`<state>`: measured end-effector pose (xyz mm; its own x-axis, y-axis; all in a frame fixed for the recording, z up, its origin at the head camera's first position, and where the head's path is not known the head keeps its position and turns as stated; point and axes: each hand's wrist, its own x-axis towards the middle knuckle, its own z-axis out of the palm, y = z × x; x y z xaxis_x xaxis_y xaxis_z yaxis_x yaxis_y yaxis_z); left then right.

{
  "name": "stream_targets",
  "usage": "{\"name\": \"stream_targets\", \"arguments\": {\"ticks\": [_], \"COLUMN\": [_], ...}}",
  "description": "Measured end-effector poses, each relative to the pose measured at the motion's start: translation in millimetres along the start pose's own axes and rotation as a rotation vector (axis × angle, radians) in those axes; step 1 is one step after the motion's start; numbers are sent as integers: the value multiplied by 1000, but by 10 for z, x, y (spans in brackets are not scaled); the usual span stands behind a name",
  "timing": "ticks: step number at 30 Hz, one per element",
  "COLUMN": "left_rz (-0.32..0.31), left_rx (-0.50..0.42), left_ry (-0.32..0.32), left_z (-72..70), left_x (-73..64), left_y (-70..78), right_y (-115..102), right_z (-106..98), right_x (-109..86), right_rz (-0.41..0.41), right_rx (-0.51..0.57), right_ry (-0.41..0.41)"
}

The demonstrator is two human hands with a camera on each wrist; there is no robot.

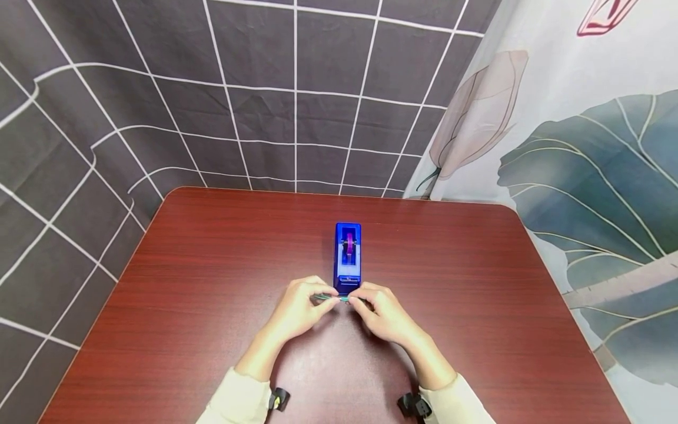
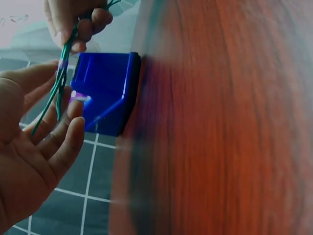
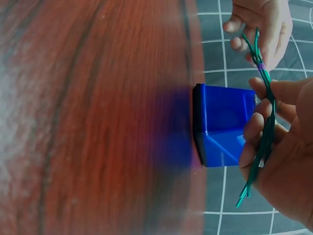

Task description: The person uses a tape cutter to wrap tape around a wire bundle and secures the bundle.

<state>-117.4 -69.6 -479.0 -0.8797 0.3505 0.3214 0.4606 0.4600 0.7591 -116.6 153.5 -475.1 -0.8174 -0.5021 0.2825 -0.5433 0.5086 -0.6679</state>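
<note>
A thin bundle of green wires, banded near one end by a strip of purple tape, spans the two hands. My left hand pinches it at the taped part, with loose wire ends trailing past the fingers in the left wrist view. Farther along the bundle, my right hand grips it between thumb and fingers, and the other ends stick out below that palm in the right wrist view. Just beyond the fingertips stands a blue tape dispenser carrying a roll of purple tape.
The reddish-brown wooden table lies under both hands. A dark grid-patterned curtain hangs behind and to the left, and a white curtain with leaf prints hangs at the right. Each wrist wears a small black device.
</note>
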Motion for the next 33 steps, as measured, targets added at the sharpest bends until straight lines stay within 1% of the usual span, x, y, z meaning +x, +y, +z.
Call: {"name": "stream_targets", "arguments": {"ticks": [2,4,6,8,9,12,16,20,22,24,30,31,33], "left_rz": [-43,-122,-181,-224,-232,-203,-170,-177,-188,-192,-213,-214,-211], "left_rx": [-8,-69,-125,-170,-179,-150,-104,-82,-70,-49,52,80,143], "left_ry": [11,8,9,9,7,15,23,15,5,-3,-28,-28,-25], "left_z": [-1,-8,-12,-16,-20,-19,-9,-9,-16,-23,-23,-24,-29], "left_x": [-16,-39,-62,-82,-89,-96,-99,-109,-112,-115,-112,-112,-115], "left_y": [-33,-40,-45,-41,-37,-66,-118,-148,-148,-152,-143,-139,-134], "right_y": [16,30,37,37,38,39,69,122,140,146,134,133,132], "right_z": [7,12,14,12,12,2,-7,-16,-24,-34,-44,-41,-41], "right_x": [-7,-17,-28,-39,-44,-59,-84,-107,-116,-121,-116,-112,-108], "right_rz": [0,-1,9,26,32,57,50,29,37,73,258,276,284], "right_rx": [-10,-15,-26,-31,-35,-49,-62,-85,-96,-120,-203,-212,-235], "right_ry": [0,-1,-10,-22,-28,-57,-91,-110,-120,-125,-121,-120,-116]}}
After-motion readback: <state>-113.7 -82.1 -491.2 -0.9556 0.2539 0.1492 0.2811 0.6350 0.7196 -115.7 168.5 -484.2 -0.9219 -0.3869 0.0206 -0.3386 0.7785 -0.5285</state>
